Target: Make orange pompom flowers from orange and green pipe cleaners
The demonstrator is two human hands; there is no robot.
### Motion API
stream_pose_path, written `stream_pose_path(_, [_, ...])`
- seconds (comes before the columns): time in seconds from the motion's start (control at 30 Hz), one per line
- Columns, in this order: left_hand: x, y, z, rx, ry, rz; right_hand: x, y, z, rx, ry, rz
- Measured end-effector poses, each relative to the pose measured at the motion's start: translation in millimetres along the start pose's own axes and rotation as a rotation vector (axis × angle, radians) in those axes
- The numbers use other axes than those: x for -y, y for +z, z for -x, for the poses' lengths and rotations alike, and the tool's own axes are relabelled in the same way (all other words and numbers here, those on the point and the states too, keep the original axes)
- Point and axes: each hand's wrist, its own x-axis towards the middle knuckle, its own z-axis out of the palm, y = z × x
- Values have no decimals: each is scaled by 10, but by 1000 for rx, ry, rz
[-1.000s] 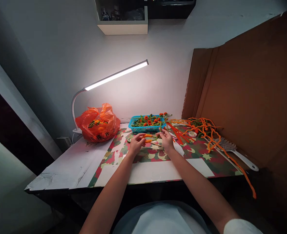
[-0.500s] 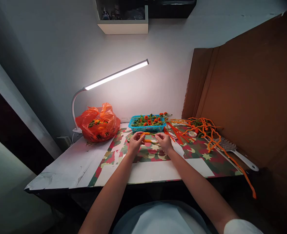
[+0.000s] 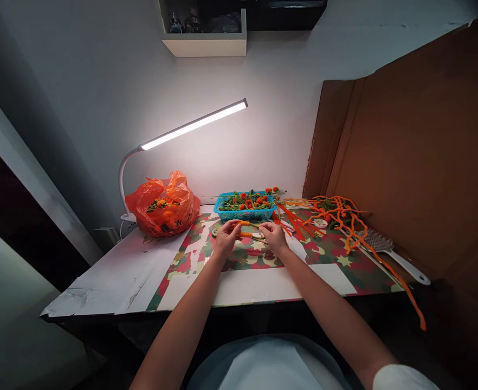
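Over the middle of the table, my left hand [image 3: 226, 237] is closed on an orange fuzzy pipe cleaner [image 3: 245, 235], which shows as two short lengths, one above the other. A thin green stem [image 3: 254, 225] runs on from the upper length to my right hand [image 3: 275, 237], whose fingertips are pinched on its end. Another green stem end lies below, near the right fingers. Just behind both hands stands a blue basket [image 3: 245, 215] full of orange pompom flowers [image 3: 249, 203] on green stems. How the pieces join inside my left fingers is hidden.
An orange plastic bag [image 3: 168, 219] of flowers sits on the left, by a lit lamp [image 3: 196, 125]. Tangled orange pipe cleaners [image 3: 347, 216] and a grey wire brush [image 3: 405, 265] lie right; one strand hangs over the table's front edge. Cardboard [image 3: 405, 151] stands on the right.
My right hand has come down and its fingers have closed on the stem's end; the green piece that stood up from them no longer shows. Over the last half second the hands barely moved.
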Motion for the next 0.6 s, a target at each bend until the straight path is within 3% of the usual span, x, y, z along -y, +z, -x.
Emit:
stream_pose_path(0.3, [5,-12,-1,132,-81,26,2,-31,-32,60,54,-42])
stream_pose_path(0.6, [63,-55,-19,243,-56,-91,24,-132,-60,147,67,-16])
